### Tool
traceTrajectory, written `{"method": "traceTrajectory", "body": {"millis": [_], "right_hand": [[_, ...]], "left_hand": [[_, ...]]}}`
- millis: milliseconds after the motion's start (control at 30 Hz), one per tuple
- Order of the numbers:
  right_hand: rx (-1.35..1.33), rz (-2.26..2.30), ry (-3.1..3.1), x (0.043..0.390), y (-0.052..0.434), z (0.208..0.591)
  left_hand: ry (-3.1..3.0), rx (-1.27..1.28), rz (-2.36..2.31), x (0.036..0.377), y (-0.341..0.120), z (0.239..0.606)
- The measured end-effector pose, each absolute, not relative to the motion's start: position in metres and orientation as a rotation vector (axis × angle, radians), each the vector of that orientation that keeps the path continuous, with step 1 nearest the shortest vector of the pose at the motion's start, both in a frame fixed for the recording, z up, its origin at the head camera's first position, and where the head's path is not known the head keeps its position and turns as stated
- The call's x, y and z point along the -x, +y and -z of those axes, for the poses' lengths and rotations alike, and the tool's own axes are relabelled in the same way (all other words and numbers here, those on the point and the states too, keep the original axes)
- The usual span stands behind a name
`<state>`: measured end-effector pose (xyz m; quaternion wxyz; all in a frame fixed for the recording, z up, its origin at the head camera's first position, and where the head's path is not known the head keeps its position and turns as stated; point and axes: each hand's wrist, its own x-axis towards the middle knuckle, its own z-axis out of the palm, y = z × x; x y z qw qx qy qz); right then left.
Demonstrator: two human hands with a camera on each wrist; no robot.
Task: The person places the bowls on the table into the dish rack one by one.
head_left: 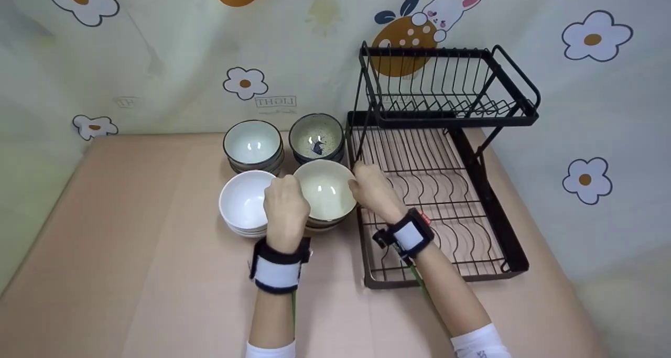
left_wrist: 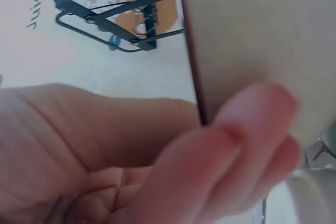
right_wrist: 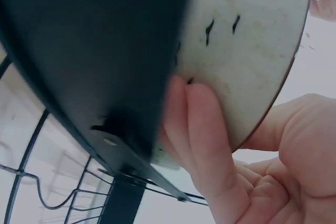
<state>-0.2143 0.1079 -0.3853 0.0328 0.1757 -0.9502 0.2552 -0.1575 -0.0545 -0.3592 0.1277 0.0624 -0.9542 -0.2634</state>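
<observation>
A cream bowl (head_left: 326,190) with a thin dark rim is at the front right of a group of bowls, above more bowls of its stack. My left hand (head_left: 286,208) grips its left rim; in the left wrist view the fingers (left_wrist: 257,114) lie against the wall of the bowl (left_wrist: 262,30). On the opposite side my right hand (head_left: 376,190) pinches the rim. The right wrist view shows its fingers (right_wrist: 205,124) on the outer wall of the bowl (right_wrist: 252,51), which bears dark marks. Whether the bowl is clear of those below cannot be told.
White bowls (head_left: 244,201) are stacked beside my left hand. Behind stand pale blue bowls (head_left: 252,142) and speckled grey bowls (head_left: 316,135). A black two-tier dish rack (head_left: 490,201) is close on the right, its frame beside my right hand. A patterned cloth (head_left: 173,59) hangs behind.
</observation>
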Motion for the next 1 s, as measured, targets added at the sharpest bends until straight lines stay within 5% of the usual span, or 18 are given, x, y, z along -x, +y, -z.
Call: {"method": "traceTrajectory", "body": {"millis": [633,1000], "right_hand": [[-0.349,-1.149,-2.645,0.194,0.161,0.368],[-0.185,-0.972,-2.711,0.194,0.177,0.372]], "left_hand": [[-2.685,-0.079,0.905,0.162,-0.029,0.356],[-2.831,-0.043,0.869,0.172,-0.017,0.368]]}}
